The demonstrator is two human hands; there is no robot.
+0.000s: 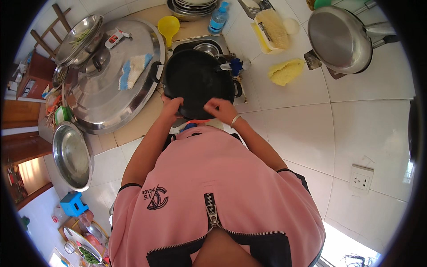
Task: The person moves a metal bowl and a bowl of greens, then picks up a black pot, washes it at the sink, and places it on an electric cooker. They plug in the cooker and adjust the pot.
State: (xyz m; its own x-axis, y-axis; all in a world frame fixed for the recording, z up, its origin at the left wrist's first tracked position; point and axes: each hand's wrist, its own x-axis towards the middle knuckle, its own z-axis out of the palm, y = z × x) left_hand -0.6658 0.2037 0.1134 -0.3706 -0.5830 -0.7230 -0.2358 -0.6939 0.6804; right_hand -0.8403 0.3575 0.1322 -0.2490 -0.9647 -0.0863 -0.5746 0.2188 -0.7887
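Observation:
A black two-handled wok (200,80) lies before me over a small sink (218,41), hiding much of it. My left hand (172,106) grips the wok's near left rim, thumb on the inside. Over the near right part of the wok is my right hand (221,109), slightly blurred, its fingers curled; whether it holds something small cannot be told. Behind the wok a metal bowl (206,49) shows in part. The faucet (230,66), with blue material wrapped round it, reaches over the wok's right edge.
Left of the wok, a large round metal lid (110,100) carries a blue-and-white cloth (134,71) and a peeler-like tool (116,38). Behind stand a yellow ladle (168,28), a blue bottle (218,19) and stacked dishes (193,6). A pan (337,40) and yellow cloth (286,71) hang on the right wall.

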